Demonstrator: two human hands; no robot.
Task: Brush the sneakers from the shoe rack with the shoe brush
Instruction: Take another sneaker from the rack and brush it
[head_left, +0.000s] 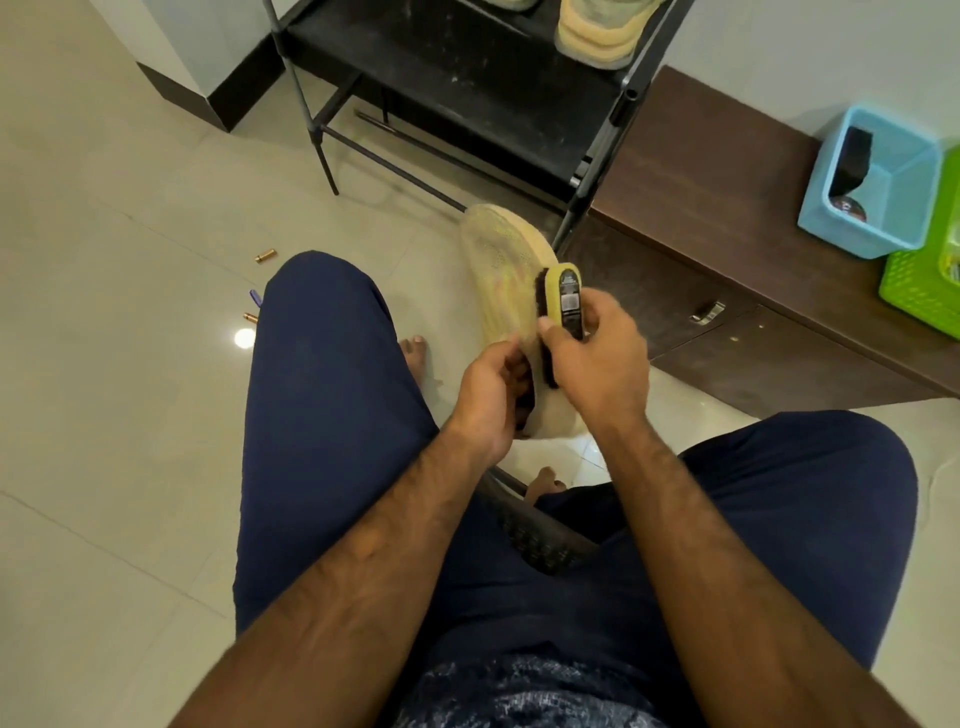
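A pale yellow sneaker (500, 265) hangs between my knees, toe pointing away. My left hand (491, 397) grips it at the heel opening, fingers curled inside. My right hand (597, 358) holds the shoe brush (560, 301), which has a yellow back with a dark label. Its dark bristles press against the sneaker's right side. A second yellow sneaker (597, 31) stands on the black shoe rack (467, 67) at the top of the view.
A brown low cabinet (727, 218) stands to the right, carrying a blue bin (872, 192) and a green basket (924, 280). Small brass pieces (265, 255) lie on the tiled floor at left. I sit on a dark stool (540, 535), bare feet on the floor.
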